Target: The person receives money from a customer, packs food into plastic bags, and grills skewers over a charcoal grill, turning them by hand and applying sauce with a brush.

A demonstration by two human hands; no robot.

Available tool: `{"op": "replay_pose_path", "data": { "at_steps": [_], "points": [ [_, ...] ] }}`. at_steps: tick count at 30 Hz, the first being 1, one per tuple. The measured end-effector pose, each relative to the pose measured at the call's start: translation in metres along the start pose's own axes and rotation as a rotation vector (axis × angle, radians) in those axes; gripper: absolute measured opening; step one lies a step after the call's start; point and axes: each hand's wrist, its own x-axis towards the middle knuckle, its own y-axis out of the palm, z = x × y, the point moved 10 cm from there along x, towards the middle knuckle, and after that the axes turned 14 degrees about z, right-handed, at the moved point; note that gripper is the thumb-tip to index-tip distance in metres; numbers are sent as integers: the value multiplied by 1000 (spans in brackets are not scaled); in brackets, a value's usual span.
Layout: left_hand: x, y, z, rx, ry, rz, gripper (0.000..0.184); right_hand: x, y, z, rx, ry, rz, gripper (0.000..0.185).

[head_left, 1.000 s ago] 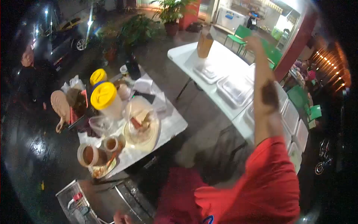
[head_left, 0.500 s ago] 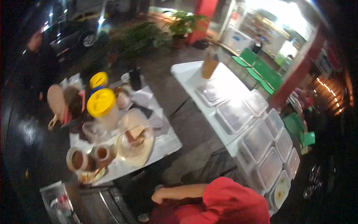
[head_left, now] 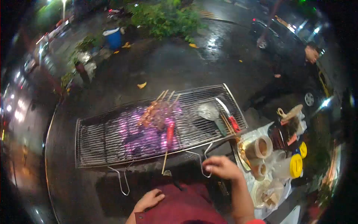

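A long charcoal grill [head_left: 93, 143] stretches in front of me, its coals glowing purple under the grate. Several meat skewers [head_left: 158, 113] lie at its middle, sticks pointing away, beside a red sausage skewer [head_left: 170, 136] whose stick reaches over the near edge. My right hand [head_left: 222, 168] hovers by a wire handle [head_left: 202, 164] at the grill's front right, fingers loosely bent with nothing visible in them. My left hand [head_left: 149, 199] is low against my maroon apron [head_left: 182, 205], fingers partly extended. A knife with a red handle [head_left: 233, 122] and a hand fan or paddle [head_left: 209, 111] rest on the grate's right end.
At right, a side table [head_left: 268, 212] carries a sauce tub [head_left: 263, 147], a smaller sauce cup [head_left: 260, 170], a yellow-lidded container [head_left: 295, 166] and a bagged plate [head_left: 276, 192]. A person in dark clothes [head_left: 294, 67] stands beyond it. A blue bin [head_left: 112, 39] is far left.
My view has swung left, from the tables with lidded trays to the grill. The sauce table now sits at the right, and both my hands are in sight.
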Motion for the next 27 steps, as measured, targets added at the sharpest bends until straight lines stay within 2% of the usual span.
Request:
{"op": "replay_pose_path", "data": {
  "at_steps": [1,5,6,7,8,9,10,11,13,16,19,20,23,24,27],
  "points": [
    [-10,-13,-6,-80,-122,6,43,23,-16,10,-109,-16,-32,25],
    [-5,-32,26,-101,-118,-78,41,133,-67,32,-159,-174,-37,19],
    [-6,-32,32,-122,-108,-109,40,162,-78,24,-17,-108,-52,18],
    [-8,-31,43,-154,-152,-151,41,191,-92,20,-90,-55,-88,17],
    [-10,-29,54,-182,-195,-193,41,217,-107,32,-265,-151,-167,19],
    [-13,-27,61,-210,-241,-234,42,237,-117,43,-450,-90,-216,21],
    [-19,-28,64,-240,-291,-291,42,253,-123,60,-520,-228,-272,21],
    [-28,-26,65,-270,-343,-343,43,272,-129,55,-563,-148,-195,20],
    [-42,-20,67,-341,-406,-458,43,325,-167,4,-498,-167,-222,25],
    [-64,-11,68,-407,-436,-654,42,343,-168,16,-1036,-158,-110,23],
    [-64,15,85,-461,-486,-723,41,344,-167,31,-1044,-298,-93,22],
    [-61,21,81,-474,-477,-728,41,347,-164,34,-1046,-286,-7,21],
    [-54,29,56,-497,-469,-717,42,366,-158,23,-1107,-343,92,20],
    [-48,30,48,-500,-471,-699,42,368,-158,25,-1067,-391,50,20],
    [-35,36,27,-559,-495,-672,42,374,-151,17,-1118,-356,138,24]
  ]
}}
